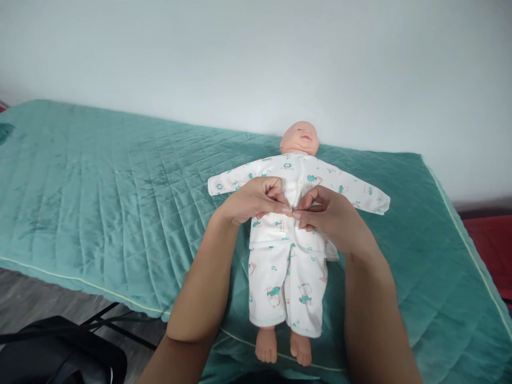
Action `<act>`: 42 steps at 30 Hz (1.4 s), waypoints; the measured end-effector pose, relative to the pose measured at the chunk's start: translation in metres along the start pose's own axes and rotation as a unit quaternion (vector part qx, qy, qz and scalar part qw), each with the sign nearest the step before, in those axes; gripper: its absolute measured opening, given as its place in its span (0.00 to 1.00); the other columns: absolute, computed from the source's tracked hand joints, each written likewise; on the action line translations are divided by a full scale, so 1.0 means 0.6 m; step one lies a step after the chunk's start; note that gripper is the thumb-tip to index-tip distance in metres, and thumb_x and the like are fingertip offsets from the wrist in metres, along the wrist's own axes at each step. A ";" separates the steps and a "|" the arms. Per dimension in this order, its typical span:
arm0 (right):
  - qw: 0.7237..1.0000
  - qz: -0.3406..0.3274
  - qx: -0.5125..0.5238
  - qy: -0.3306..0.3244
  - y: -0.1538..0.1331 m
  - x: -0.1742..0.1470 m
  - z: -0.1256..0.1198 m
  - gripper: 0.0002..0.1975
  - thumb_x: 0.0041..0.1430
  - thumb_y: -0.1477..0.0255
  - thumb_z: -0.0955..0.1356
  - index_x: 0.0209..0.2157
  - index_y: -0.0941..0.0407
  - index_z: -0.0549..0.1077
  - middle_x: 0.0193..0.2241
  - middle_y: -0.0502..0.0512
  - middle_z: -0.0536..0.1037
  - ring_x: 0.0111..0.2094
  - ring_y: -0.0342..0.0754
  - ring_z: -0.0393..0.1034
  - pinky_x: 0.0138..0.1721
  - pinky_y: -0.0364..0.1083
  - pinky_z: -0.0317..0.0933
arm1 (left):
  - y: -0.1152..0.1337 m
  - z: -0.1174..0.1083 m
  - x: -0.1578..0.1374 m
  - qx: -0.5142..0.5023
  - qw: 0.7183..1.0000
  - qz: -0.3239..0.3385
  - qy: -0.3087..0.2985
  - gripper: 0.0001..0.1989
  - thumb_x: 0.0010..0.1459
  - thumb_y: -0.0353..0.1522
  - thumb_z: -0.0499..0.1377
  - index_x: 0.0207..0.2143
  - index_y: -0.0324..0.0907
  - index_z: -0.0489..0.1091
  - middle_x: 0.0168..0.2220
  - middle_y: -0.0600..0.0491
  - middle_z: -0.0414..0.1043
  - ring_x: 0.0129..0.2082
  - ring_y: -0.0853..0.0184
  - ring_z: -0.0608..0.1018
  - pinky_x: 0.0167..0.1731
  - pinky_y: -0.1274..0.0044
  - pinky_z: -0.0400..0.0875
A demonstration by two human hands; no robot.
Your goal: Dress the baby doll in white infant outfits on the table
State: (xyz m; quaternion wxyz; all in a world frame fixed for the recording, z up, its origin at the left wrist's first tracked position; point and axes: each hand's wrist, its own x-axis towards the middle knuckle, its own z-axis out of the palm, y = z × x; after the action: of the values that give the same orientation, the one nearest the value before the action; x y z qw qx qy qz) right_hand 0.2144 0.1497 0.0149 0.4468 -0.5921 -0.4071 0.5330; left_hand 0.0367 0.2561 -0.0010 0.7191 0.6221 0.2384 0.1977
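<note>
A baby doll [301,134] lies on its back, dressed in a white long-sleeved baby shirt [280,234] and matching white trousers [266,298] printed with small teal and pink figures. Both sleeves spread outward. Over the front of the shirt, my left hand [262,200] pinches one side of its front opening. Opposite it, my right hand [322,213] pinches the other side, fingertips nearly touching the left ones. A fastening between the fingertips is too small to make out. The doll's bare feet stick out of the trouser legs.
A teal quilted cover [120,202] with a pale piped edge spreads under the doll. Behind it rises a plain pale wall [240,58]. At lower left a black bag-like object [60,349] sits by thin dark legs on the grey floor [24,293]. Something red [490,248] is at right.
</note>
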 end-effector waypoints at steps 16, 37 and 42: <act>0.998 -0.012 0.023 -0.052 0.001 -0.002 -0.007 0.19 0.47 0.65 0.79 0.28 0.56 0.66 0.31 0.47 0.75 0.21 0.39 0.71 0.21 0.39 0.62 | 0.003 0.007 0.001 -0.006 1.000 0.005 -0.011 0.29 0.45 0.35 0.73 0.24 0.43 0.49 0.26 0.55 0.75 0.17 0.82 0.62 0.12 0.86 0.50; 0.996 -0.038 0.013 -0.086 0.007 0.000 -0.015 0.17 0.53 0.63 0.77 0.30 0.55 0.67 0.22 0.44 0.72 0.19 0.38 0.66 0.20 0.39 0.58 | 0.001 0.006 0.000 -0.037 0.999 0.011 -0.032 0.24 0.48 0.33 0.72 0.26 0.42 0.54 0.29 0.53 0.78 0.14 0.83 0.61 0.12 0.85 0.53; 0.997 -0.050 0.008 -0.053 0.003 -0.005 -0.007 0.18 0.51 0.62 0.77 0.30 0.55 0.67 0.27 0.47 0.75 0.20 0.39 0.69 0.20 0.40 0.63 | 0.000 0.003 -0.001 -0.044 0.999 -0.001 -0.010 0.25 0.46 0.33 0.72 0.26 0.42 0.54 0.26 0.55 0.76 0.14 0.83 0.60 0.12 0.85 0.51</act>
State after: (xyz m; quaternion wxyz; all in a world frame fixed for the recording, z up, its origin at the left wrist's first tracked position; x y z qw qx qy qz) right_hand 0.2183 0.1457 0.0140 0.4556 -0.5385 -0.4550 0.5435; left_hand 0.0374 0.2547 -0.0008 0.7483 0.5915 0.2232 0.2009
